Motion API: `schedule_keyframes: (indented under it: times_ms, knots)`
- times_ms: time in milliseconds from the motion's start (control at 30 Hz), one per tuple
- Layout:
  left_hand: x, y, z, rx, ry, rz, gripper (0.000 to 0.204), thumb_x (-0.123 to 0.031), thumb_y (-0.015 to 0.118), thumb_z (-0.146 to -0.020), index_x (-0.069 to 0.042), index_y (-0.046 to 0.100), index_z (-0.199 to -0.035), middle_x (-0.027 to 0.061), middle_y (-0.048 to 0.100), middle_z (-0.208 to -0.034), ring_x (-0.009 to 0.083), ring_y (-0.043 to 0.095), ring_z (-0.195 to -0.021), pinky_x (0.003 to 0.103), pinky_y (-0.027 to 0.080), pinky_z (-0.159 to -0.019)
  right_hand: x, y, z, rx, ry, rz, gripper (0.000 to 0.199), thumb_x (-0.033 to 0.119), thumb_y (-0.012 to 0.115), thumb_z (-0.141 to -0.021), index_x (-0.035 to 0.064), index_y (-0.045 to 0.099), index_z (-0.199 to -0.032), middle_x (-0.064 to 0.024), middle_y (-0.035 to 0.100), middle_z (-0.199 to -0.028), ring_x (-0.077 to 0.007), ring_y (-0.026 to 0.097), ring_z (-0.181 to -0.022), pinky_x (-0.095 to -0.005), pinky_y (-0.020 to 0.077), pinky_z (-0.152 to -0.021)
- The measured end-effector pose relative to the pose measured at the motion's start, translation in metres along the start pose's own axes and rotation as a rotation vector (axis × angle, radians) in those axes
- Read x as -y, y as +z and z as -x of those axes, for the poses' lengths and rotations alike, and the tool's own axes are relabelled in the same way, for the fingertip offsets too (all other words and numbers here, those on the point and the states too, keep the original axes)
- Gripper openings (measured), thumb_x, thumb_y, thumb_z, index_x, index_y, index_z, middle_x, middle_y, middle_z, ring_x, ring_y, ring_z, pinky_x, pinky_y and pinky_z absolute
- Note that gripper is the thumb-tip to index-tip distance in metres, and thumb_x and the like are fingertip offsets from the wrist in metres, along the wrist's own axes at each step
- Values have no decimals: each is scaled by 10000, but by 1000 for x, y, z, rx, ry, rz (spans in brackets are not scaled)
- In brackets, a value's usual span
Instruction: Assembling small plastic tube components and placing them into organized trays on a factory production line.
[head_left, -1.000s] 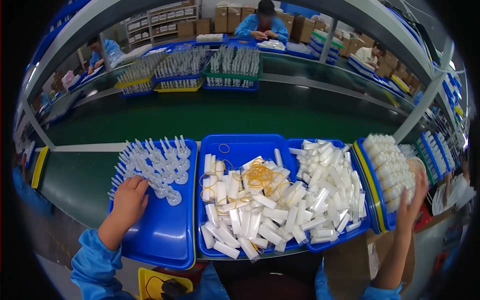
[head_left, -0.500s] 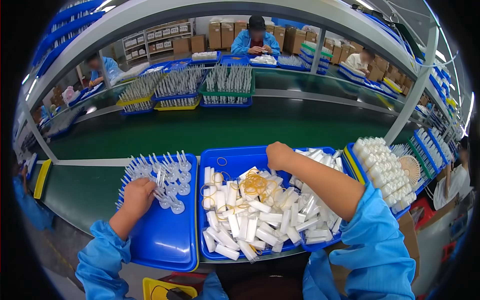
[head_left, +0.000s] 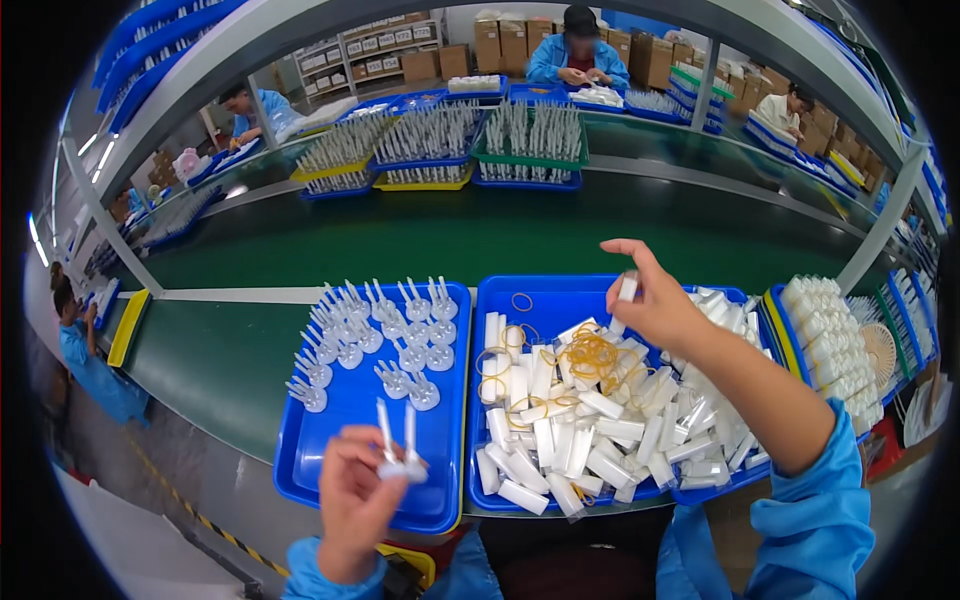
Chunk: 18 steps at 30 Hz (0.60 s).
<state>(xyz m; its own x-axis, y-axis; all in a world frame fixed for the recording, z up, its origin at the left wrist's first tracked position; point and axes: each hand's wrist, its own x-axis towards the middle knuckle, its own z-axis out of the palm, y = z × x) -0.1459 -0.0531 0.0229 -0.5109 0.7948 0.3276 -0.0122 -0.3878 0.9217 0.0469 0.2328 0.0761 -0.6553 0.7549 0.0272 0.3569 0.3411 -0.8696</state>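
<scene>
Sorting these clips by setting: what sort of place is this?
Probably a factory assembly area: a long green work surface runs across, trays beyond it hold rows of upright parts, and a co-worker in blue works with both hands opposite.

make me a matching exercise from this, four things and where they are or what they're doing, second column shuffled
Column one
1. left hand
2. right hand
3. rubber bands
4. yellow tray

Column two
A. lying on wrapped white pieces
B. holding a short white piece
C. at the left end of the bench
D. holding pale upright stems

Pairs: 1-D, 2-B, 3-A, 4-C
</scene>
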Motion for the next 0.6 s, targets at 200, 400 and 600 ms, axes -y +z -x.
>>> schedule_keyframes:
  times_ms: [200,400,600]
  knots:
    - [26,70,35,53,-135,512,319,-12,634,-747,-79,430,-983,110,488,-908,244,553,-747,414,494,-622,19,22,93,294,118,-591,462,-2,553,-838,77,359,-1249,-33,509,-924,-82,553,-737,-199,458,-617]
    - [38,103,42,264,-212,713,218,-15,614,-798,-32,461,-953,143,491,-906,277,556,-825,391,510,-669,-3,30,136,48,143,-782,445,67,549,-869,49,346,-1264,-33,512,-845,-72,504,-620,-197,419,-547]
    - [47,114,48,276,-269,675,226,-27,620,-802,-24,466,-967,144,497,-920,249,550,-820,361,501,-686,-15,38,151,11,240,-1059,528,84,578,-851,57,321,-1311,-45,504,-900,-110,530,-684,-213,444,-565]
